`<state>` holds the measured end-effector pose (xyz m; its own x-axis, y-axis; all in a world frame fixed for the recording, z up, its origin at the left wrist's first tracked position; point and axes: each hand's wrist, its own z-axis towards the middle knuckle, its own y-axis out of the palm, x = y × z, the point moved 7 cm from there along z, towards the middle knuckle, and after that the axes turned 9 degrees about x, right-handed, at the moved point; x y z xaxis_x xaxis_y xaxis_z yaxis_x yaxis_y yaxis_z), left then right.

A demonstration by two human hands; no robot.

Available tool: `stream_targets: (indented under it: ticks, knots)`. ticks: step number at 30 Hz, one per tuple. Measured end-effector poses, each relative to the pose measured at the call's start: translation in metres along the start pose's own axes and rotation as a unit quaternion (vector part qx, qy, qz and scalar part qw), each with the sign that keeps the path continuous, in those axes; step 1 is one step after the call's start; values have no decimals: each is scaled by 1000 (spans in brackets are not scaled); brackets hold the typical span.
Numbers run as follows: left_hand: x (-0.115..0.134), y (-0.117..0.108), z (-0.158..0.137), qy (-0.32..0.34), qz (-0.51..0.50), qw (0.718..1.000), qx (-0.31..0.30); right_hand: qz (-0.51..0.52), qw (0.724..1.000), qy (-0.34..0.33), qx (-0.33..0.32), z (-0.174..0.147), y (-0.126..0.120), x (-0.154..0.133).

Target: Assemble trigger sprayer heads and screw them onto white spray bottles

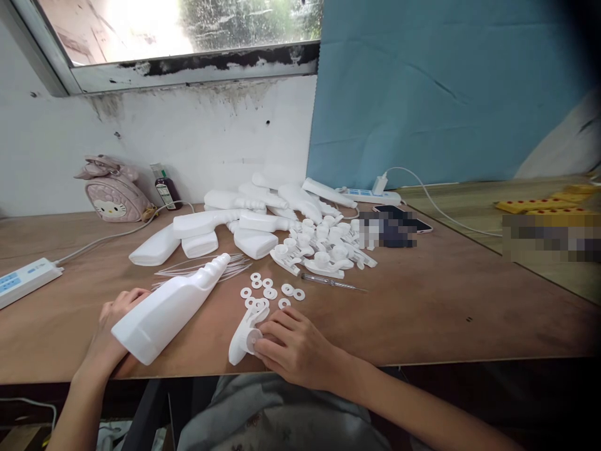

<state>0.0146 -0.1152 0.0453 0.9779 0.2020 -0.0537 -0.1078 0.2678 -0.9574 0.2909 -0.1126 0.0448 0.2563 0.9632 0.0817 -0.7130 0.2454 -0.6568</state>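
A white plastic spray bottle (171,307) without a sprayer lies slanted, its ribbed neck pointing up and right. My left hand (123,307) is closed against its far side; the bottle hides most of the fingers. Near the table's front edge, my right hand (300,344) pinches a white trigger sprayer head (240,335) by its round collar, which faces right. Just beyond it are several white ring washers (267,283). Thin clear tubes (237,269) lie under and behind the bottle's neck.
Several white bottles (154,244) are heaped at the back, beside a pile of trigger sprayer heads (323,247). A thin pointed tool (331,282) lies before the pile. Around them are a phone (416,220), a power strip (28,282), a pink bag (110,191) and a dark small bottle (166,190).
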Motion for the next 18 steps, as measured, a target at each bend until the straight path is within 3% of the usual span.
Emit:
stream_targets:
  ticks: [6, 12, 18]
  knots:
    - [-7, 2, -2, -4, 33, 999, -4, 0, 1000, 1, 8, 0, -1, 0]
    - [-25, -3, -6, -38, 59, 996, 59, 1, 1000, 2, 0, 0, -1, 0]
    - [-65, -15, -20, -86, 13, 993, 84, 6, 1000, 10, -12, -1, 1, 1]
